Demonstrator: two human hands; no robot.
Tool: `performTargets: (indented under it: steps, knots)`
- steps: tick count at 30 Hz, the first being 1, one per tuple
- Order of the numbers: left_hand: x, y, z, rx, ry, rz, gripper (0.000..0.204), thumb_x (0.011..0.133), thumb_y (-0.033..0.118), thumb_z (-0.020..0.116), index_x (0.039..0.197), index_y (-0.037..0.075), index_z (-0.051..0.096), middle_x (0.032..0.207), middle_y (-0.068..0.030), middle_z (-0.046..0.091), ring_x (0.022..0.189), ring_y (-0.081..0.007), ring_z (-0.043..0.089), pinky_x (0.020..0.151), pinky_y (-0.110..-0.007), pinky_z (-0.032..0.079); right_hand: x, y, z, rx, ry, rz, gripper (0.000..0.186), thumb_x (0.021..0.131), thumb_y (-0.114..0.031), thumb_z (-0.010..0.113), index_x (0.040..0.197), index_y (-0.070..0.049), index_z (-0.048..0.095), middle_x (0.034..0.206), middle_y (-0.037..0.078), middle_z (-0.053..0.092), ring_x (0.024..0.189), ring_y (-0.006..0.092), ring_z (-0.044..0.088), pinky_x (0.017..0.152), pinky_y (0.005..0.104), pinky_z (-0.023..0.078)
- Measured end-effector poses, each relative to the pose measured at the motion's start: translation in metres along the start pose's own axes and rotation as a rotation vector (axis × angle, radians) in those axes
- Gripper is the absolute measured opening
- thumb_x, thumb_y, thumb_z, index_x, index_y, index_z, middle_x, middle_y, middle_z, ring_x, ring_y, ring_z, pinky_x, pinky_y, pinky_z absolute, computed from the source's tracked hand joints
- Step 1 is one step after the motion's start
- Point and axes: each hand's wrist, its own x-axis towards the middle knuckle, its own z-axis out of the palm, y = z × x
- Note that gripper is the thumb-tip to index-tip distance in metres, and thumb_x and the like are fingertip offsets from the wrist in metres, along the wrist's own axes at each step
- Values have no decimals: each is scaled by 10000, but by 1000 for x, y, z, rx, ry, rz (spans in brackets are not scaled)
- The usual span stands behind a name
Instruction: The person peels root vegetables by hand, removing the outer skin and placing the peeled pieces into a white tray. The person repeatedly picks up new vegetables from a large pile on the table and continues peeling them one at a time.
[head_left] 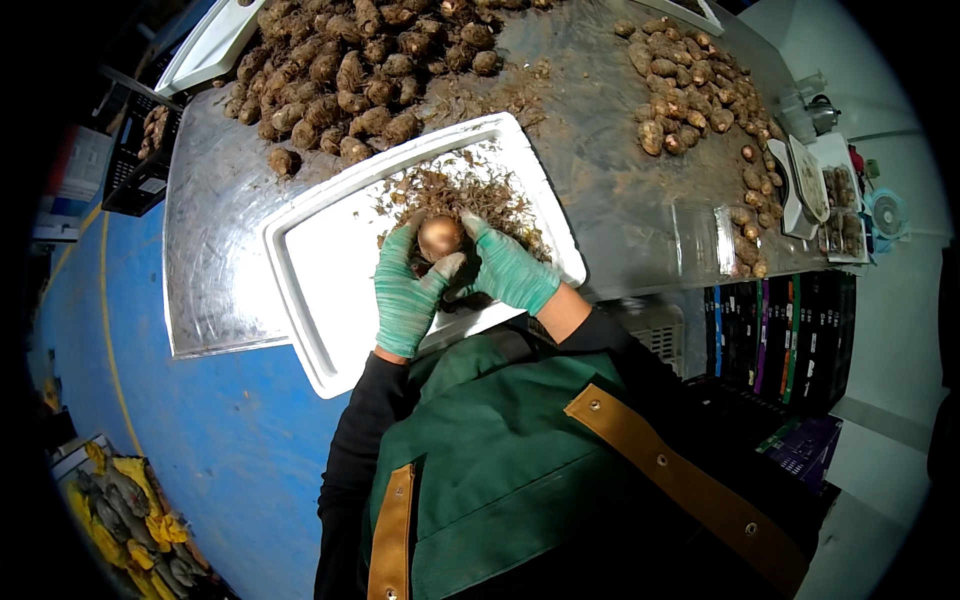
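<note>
Both my hands wear green knitted gloves and meet over a white foam tray. Between them is a brown, rounded taro, its surface smoother than that of the hairy ones in the pile. My left hand closes round its left and lower side. From the right, my right hand curls against the taro, its fingertips partly hidden. Loose brown fibres and peelings lie in the tray around and beyond my hands.
A big heap of hairy taros covers the metal table at the far left. Cleaner taros lie at the right, near a clear plastic box and a scale. Black crates stand below the table's right end.
</note>
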Motion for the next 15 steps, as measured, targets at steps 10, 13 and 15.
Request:
performTargets:
  steps: [10,13,15]
  knots:
    - [13,-3,-4,-215,273,-124,181,879,131,578,955,-17,649,767,-28,632,718,-101,560,671,-236,455,-21,-10,21,295,-68,-160,419,871,-205,588,1216,-32,427,1112,50,506,987,172,538,724,351,571]
    - [21,-19,-21,-220,261,-322,216,886,171,571,965,-18,639,783,-37,634,733,-104,566,684,-243,459,-27,-23,27,157,-13,-218,350,879,-237,576,1143,-33,470,1064,25,509,961,144,534,714,330,565]
    - [20,2,-20,-284,22,-200,404,853,267,619,1147,-3,556,1054,-106,592,947,-152,547,826,-287,447,-28,-33,31,-122,87,-228,316,882,-242,571,1109,-38,486,1032,13,515,940,138,535,692,305,556]
